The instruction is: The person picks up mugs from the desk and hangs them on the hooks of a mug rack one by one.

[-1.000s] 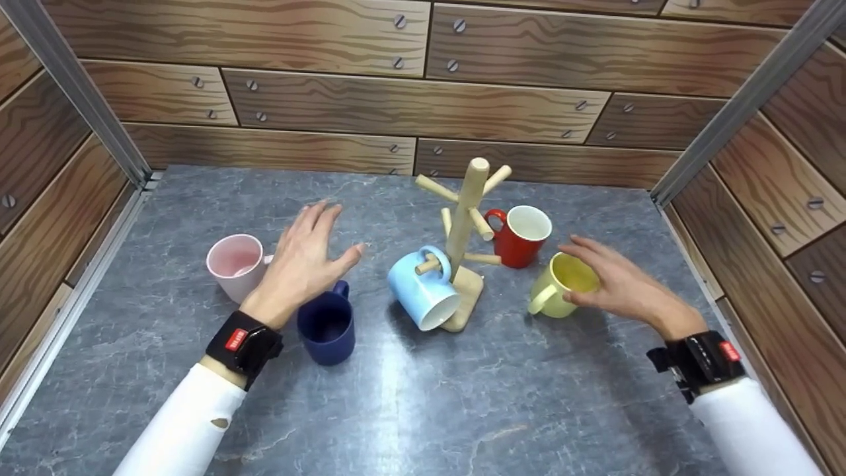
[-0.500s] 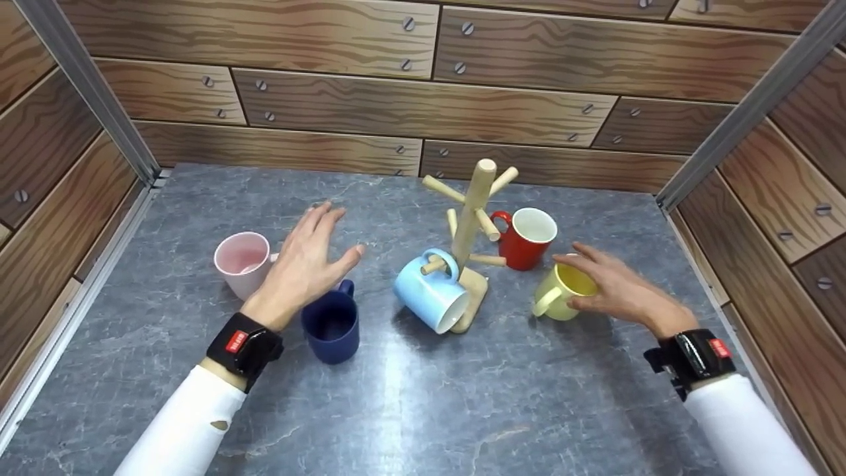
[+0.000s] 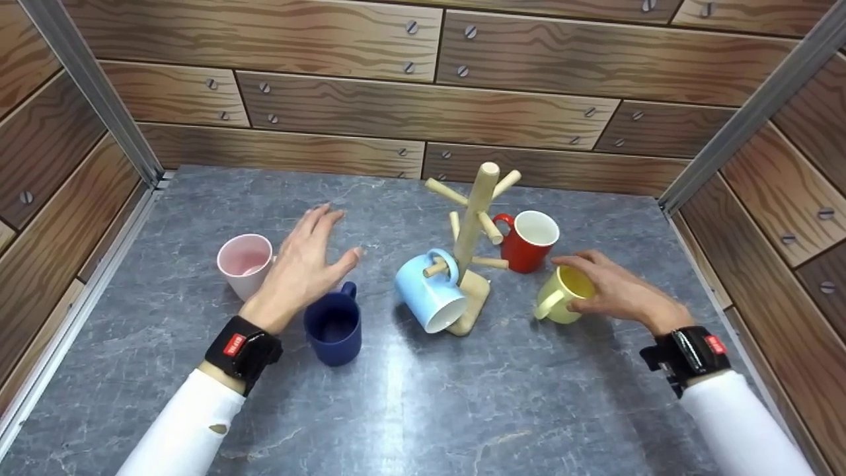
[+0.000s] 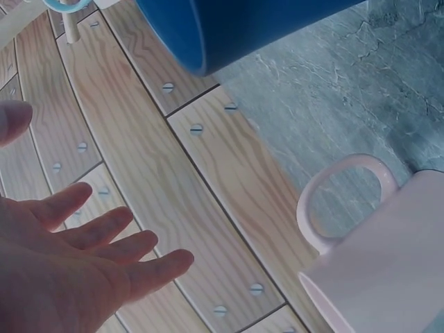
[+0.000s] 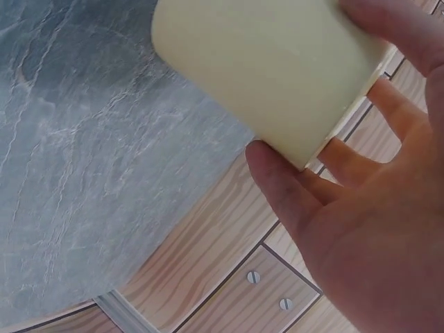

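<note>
Grey tabletop [image 3: 456, 410] is topped by a rack [image 3: 470, 231]. The left hand [image 3: 301, 268] is held, fingers extended, near the blue mug [image 3: 336, 340]. By the right hand [image 3: 618, 291], the yellow mug [image 3: 574, 284], at right, is straddled; whether gripped cannot be told.

Grey tabletop [image 3: 496, 403] under wooden rack [image 3: 475, 221] and four mugs [image 3: 336, 340].

Round pale-pink mug [image 3: 243, 276]; cylindrical navy mug [image 3: 335, 338]; sky-blue mug [image 3: 425, 285], white inside; handled red mug [image 3: 521, 254], white inside; pale-yellow mug [image 5: 270, 62]. Branched wooden stand [image 3: 472, 221] is plain tan. Slate-grey tabletop [image 3: 462, 396], white-veined. Brown plank-patterned wall [image 3: 330, 109] shows dark grain.
</note>
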The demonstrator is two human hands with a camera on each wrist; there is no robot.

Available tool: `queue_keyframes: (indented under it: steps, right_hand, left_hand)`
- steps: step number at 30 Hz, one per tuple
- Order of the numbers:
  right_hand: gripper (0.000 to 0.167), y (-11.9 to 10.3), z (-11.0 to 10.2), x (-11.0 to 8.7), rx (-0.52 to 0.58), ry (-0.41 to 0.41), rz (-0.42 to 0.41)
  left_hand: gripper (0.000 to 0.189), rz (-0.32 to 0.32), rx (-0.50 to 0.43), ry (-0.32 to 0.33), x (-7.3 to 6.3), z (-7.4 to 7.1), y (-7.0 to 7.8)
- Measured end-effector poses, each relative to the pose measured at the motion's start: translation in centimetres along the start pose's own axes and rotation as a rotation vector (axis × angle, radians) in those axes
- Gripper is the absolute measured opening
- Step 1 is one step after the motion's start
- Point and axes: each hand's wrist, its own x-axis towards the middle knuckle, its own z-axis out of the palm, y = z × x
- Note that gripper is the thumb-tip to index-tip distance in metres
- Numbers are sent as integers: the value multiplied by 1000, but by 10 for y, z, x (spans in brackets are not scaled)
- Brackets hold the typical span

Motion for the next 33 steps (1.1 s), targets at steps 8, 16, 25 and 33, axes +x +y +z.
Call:
queue_keyframes:
  steps: [8,16,25,33]
  right_hand:
    - [72,0,-1,-3,-5,22,11]
    - [74,-3,-5,-13,-24,77,6]
    - [78,-10,-15,-20,-14,158,28]
    - [71,-16,-17,-23,125,233,42]
  left_hand:
    - [73,-7,-4,-20,0,4,0]
    - [71,-8,-5,-8,-2,5,-2]
    - [69,8,-11,-2,-2,8,-1]
    - [70,52,-26,3,-2,9,10]
